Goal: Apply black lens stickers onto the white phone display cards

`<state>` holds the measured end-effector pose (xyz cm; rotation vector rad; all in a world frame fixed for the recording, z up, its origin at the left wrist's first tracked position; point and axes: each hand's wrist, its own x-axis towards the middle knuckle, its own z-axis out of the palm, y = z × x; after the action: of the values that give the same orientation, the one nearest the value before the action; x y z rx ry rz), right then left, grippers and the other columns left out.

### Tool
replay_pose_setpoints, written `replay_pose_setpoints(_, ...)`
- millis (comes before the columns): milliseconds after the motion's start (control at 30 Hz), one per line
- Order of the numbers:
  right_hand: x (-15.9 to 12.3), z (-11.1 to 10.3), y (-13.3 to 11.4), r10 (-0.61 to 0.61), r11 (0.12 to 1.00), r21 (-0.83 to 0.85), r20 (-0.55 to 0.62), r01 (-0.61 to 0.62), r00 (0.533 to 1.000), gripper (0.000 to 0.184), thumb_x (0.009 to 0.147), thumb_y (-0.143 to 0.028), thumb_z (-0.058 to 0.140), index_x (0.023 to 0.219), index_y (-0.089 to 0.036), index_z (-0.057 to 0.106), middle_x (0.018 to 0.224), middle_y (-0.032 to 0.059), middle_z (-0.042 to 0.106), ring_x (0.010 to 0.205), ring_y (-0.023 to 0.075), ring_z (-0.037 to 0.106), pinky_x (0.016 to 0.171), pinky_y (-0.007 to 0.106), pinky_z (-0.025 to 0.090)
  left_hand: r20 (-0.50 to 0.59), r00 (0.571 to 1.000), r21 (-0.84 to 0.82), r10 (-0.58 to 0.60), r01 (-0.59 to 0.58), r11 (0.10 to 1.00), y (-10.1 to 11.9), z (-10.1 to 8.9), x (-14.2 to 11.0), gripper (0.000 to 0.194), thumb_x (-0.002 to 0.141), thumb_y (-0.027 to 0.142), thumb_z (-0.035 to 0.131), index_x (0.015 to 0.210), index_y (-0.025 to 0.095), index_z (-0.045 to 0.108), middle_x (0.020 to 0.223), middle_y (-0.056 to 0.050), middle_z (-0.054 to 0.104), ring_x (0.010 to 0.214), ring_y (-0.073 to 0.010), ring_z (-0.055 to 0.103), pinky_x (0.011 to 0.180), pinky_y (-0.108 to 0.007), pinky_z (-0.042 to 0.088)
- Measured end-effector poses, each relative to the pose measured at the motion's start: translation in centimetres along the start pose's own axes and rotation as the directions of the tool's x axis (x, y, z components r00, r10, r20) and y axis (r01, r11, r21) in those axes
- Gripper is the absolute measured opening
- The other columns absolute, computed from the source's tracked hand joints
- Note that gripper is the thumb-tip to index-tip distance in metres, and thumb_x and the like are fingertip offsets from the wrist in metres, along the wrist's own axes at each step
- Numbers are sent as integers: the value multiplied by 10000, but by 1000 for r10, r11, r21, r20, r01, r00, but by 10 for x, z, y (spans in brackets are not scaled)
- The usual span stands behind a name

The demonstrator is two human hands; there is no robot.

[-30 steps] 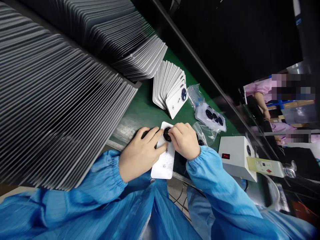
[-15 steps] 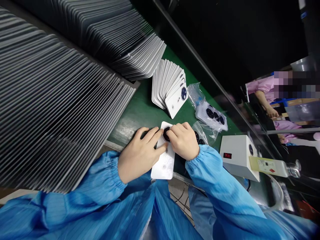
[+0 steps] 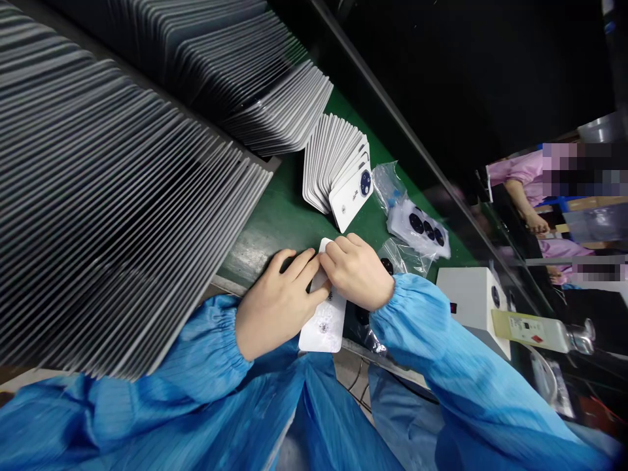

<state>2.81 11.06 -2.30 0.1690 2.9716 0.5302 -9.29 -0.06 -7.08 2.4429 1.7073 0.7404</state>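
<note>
Left hand [image 3: 277,304], fingers apart, steadies white panel [image 3: 321,330]. Right hand [image 3: 358,271] now hides its far end; grip indiscernible.

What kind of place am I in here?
Probably a factory workbench for phone parts: rows of thin panels, bagged black camera rings and a pump bottle suggest it.
</note>
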Motion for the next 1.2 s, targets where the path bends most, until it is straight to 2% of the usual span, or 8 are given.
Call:
replay_pose_setpoints(200, 0, 4, -5, 67, 997, 22, 18, -68, 998, 181, 827, -108, 453, 699, -152, 573, 642, 57, 517, 639, 195, 373, 601, 325, 213, -3, 1000, -17, 4, -4, 1000, 0, -2, 0, 159, 812, 199, 533, 920, 184, 649, 1146, -170, 610, 1191, -324, 474, 929, -487, 399)
replay_pose_setpoints(367, 0, 4, -6, 99, 994, 34, 38, -100, 994, 189, 819, -105, 434, 710, -151, 581, 640, 63, 515, 645, 198, 368, 602, 329, 208, 1, 1000, -11, 5, -5, 1000, 0, 0, 1, 193, 830, 194, 499, 971, 184, 631, 1159, -176, 597, 1182, -322, 481, 928, -496, 394)
replay_pose_setpoints(600, -4, 8, -6, 146, 988, 39, 64, -149, 987, 137, 794, -115, 452, 760, -130, 584, 659, 70, 515, 650, 204, 377, 603, 329, 217, 25, 999, 9, 30, -30, 1000, 0, 2, 2, 187, 820, 187, 506, 948, 195, 641, 1179, -189, 587, 1191, -335, 469, 923, -523, 380)
replay_pose_setpoints(867, -1, 2, 1, 85, 991, 91, 123, -96, 989, 152, 809, -102, 439, 769, -131, 583, 684, 68, 549, 661, 197, 414, 617, 321, 252, 32, 999, 8, 28, -28, 1000, 0, 0, 1, 264, 839, 193, 482, 1054, 191, 636, 1190, -193, 586, 1201, -336, 462, 938, -525, 374)
replay_pose_setpoints(1200, -7, 7, 2, 79, 993, 79, 58, -83, 995, 227, 852, -103, 371, 753, -132, 573, 669, 68, 524, 646, 198, 384, 605, 326, 244, 34, 999, 8, 29, -30, 1000, -1, 0, 1, 272, 852, 206, 462, 1071, 184, 622, 1218, -205, 566, 1200, -339, 464, 932, -532, 375)
